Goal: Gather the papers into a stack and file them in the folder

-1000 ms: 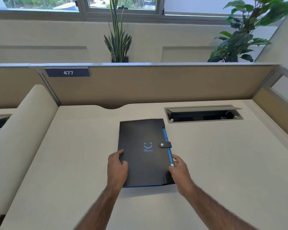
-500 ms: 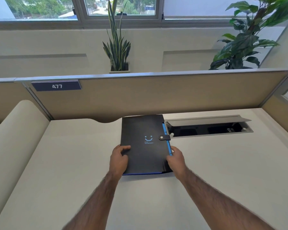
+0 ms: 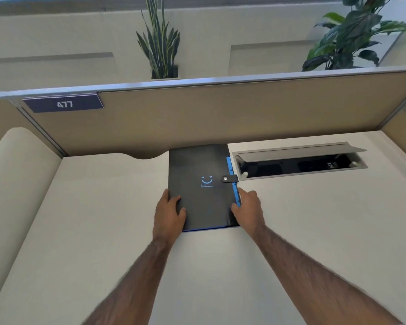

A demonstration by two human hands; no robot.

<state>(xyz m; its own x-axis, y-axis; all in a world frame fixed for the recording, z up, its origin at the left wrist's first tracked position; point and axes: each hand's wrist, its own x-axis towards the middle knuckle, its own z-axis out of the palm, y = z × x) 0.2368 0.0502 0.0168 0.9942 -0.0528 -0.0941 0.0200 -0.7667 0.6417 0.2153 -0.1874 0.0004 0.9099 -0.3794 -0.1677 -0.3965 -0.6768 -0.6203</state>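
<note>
Your left hand [image 3: 169, 214] and right hand [image 3: 249, 211] grip the closed black folder [image 3: 198, 170] by its side edges — mid-frame, flat on the desk [image 3: 103, 219], far end touching the partition [image 3: 220, 113].

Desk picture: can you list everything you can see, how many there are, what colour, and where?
Folder: one, black with blue edges and a blue smiley, snapped shut, flat at the back of the desk against the divider.
Desk: one, cream, fills the lower picture.
Divider panel: one, tan with a grey top rail, behind the desk.
Number plate: one, dark blue, reads 477, upper left of the divider.
Cable hatch: one, grey, lid propped open, right of the folder.
Plants: two, green, beyond the divider, one in the middle and one at the right.
Loose papers: none in view.
Left hand: on the folder's left edge.
Right hand: on the folder's right edge.
</note>
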